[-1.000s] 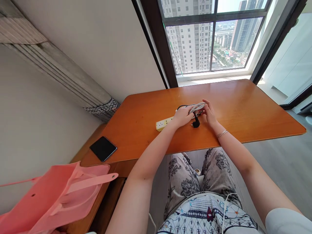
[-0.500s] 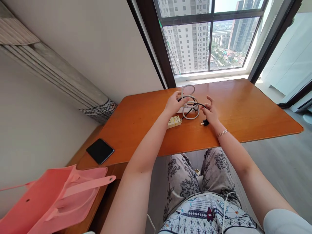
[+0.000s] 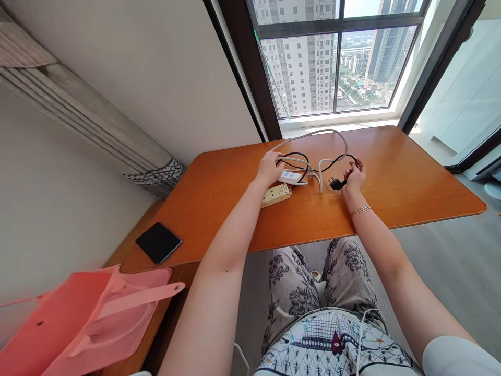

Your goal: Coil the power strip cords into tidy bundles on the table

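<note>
Right now the black plug [image 3: 336, 184] lies just beside the right hand [image 3: 355, 175], above or on the surface [image 3: 410, 183]; I can't tell which. Its prongs point left, towards the other hand, and its long axis runs roughly crosswise to me. The right hand is clearly the nearer one. Its fingers are curled closed on the black cord [image 3: 297, 153] close behind the plug, where the cord bends over in a short arc.

From there the cord runs left into a loose tangle with the white cord [image 3: 320, 177], which makes one wide loop on the window side, between the hands. The left hand [image 3: 269, 168] has its thumb and fingers pinched together on the white cord at the tangle's left end; whether it also grips the black one, I can't make out.

Just to the right of that hand is the white strip [image 3: 289, 177], partly under the cords. Nearer me, the yellow strip [image 3: 276, 195] lies lengthwise from left to right, its left end hidden by my left forearm.

Farther out, a tablet [image 3: 158, 243] lies flat near the left edge, with a pink bag [image 3: 78, 308] beyond it, well apart from both hands.
</note>
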{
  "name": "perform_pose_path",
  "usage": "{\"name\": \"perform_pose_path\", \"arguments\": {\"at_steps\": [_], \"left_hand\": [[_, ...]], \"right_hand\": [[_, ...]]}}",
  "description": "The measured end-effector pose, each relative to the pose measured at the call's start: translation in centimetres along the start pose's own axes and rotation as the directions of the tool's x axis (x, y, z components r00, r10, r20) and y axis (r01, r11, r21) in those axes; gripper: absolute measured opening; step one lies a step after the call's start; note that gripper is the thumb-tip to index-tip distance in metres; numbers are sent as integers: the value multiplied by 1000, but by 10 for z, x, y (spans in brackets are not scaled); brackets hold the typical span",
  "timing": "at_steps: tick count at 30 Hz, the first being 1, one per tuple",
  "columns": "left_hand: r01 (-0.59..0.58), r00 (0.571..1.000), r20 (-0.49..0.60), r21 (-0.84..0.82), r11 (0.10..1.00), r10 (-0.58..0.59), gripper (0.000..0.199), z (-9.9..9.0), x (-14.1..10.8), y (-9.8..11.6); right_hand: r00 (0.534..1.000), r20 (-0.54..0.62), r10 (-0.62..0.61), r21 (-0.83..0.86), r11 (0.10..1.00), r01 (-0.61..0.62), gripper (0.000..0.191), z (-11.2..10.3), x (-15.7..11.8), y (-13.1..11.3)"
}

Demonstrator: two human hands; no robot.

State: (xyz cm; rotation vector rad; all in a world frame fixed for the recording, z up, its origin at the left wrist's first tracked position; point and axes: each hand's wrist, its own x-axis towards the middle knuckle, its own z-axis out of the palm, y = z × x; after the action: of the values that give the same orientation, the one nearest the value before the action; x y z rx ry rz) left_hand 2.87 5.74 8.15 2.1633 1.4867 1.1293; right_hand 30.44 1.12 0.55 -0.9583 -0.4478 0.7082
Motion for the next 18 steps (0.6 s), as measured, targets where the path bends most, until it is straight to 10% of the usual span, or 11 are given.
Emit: {"name": "perform_pose_path", "arguments": {"at_steps": [5, 10, 18], "left_hand": [[-135, 978, -172, -77, 988, 120, 49, 2, -19, 2], [-198, 936, -305, -38, 979, 178, 33, 3, -35, 11], [-377, 926, 37, 30, 926, 375, 9, 21, -53, 36]], "right_hand": [[987, -112, 112, 47, 993, -107, 26, -5, 7, 9], [969, -174, 177, -6, 984, -181, 24, -5, 4, 6], [996, 11, 88, -155, 984, -86, 38, 9, -11, -5]]}}
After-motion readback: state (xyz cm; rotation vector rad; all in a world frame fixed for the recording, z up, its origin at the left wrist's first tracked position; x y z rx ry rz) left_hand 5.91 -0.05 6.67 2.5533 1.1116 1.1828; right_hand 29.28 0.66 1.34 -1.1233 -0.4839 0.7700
